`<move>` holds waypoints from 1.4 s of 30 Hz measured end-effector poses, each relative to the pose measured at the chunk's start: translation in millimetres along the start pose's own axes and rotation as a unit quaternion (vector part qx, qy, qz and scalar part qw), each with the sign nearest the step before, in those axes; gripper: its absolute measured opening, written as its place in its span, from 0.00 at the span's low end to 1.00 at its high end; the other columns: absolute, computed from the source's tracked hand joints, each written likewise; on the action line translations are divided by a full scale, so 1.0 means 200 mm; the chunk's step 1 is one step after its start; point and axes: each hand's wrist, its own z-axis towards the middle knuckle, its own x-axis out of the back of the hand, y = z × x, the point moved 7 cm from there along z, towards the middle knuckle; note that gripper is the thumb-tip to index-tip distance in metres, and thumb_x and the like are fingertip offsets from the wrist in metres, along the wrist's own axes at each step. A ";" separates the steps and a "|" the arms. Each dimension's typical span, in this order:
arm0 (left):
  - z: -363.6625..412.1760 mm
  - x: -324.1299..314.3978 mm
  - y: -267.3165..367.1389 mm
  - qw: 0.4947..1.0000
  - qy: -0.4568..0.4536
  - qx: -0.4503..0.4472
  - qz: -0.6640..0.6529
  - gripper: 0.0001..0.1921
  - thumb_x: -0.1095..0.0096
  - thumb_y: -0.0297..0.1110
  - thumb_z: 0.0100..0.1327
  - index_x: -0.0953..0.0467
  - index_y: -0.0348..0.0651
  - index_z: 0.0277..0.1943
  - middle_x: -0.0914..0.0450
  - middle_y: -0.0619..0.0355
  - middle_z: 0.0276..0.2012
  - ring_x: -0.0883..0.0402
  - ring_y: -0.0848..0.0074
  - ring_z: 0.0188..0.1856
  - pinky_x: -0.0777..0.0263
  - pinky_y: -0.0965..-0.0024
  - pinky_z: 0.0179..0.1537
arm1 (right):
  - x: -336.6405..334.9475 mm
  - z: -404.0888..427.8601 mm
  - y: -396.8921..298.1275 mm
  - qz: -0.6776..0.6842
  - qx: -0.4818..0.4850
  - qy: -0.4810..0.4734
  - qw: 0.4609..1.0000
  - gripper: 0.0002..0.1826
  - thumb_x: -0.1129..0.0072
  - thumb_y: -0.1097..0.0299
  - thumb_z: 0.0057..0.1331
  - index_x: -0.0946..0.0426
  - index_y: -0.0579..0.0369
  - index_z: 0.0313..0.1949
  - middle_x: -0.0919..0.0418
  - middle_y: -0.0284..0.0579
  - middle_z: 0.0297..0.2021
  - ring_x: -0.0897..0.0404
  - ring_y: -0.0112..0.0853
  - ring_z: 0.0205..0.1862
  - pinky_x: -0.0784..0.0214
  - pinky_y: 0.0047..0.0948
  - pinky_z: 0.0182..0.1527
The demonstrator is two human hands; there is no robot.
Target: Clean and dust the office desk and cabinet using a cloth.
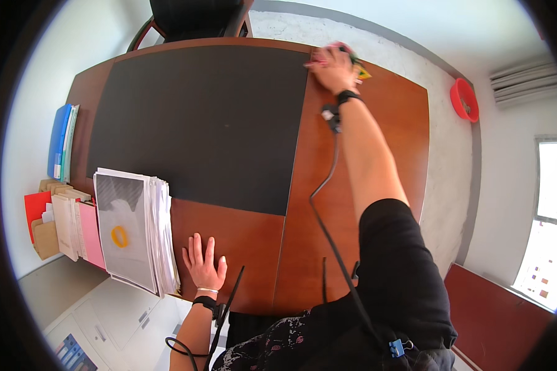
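My right hand (335, 69) reaches to the far edge of the wooden desk (241, 232) and presses on a crumpled multicoloured cloth (363, 72), pink, green and yellow, just right of the black desk mat (199, 125). Its fingers rest over the cloth and are slightly blurred. My left hand (205, 266) lies flat near the desk's front edge with fingers apart, holding nothing. Left of it stands a thick stack of papers (132, 232), with a yellow ring-shaped thing (119, 236) on the top sheet.
Books and folders (69, 227) and blue binders (59, 141) line the left side. A black cable (322, 218) with a small device (330, 116) hangs by my right arm. Beyond are a black chair (195, 18) and a red basin (464, 99) on the floor.
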 end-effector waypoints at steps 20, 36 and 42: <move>-0.05 0.05 0.03 0.997 0.067 -0.008 0.024 0.29 0.45 0.45 0.62 0.35 0.51 0.66 0.43 0.48 0.70 0.45 0.55 0.71 0.53 0.44 0.68 | 0.77 -2.04 0.99 -0.008 -0.368 -0.065 0.927 0.33 0.57 0.45 0.66 0.45 0.30 0.70 0.44 0.44 0.69 0.35 0.57 0.61 0.40 0.57 0.59; -0.57 -0.07 0.01 0.998 0.060 0.036 0.002 0.28 0.58 0.53 0.70 0.43 0.58 0.71 0.51 0.57 0.74 0.53 0.63 0.74 0.59 0.48 0.71 | 1.09 -3.16 0.69 -0.028 -0.429 -0.131 0.893 0.34 0.63 0.41 0.68 0.52 0.28 0.72 0.40 0.49 0.65 0.34 0.53 0.60 0.41 0.57 0.58; -0.99 -0.08 0.02 0.999 0.020 0.009 -0.034 0.31 0.51 0.50 0.68 0.45 0.58 0.72 0.55 0.58 0.75 0.53 0.61 0.74 0.54 0.49 0.70 | 1.11 -3.35 0.64 -0.057 -0.397 -0.109 0.909 0.34 0.63 0.40 0.68 0.51 0.27 0.72 0.46 0.51 0.69 0.39 0.53 0.64 0.45 0.55 0.62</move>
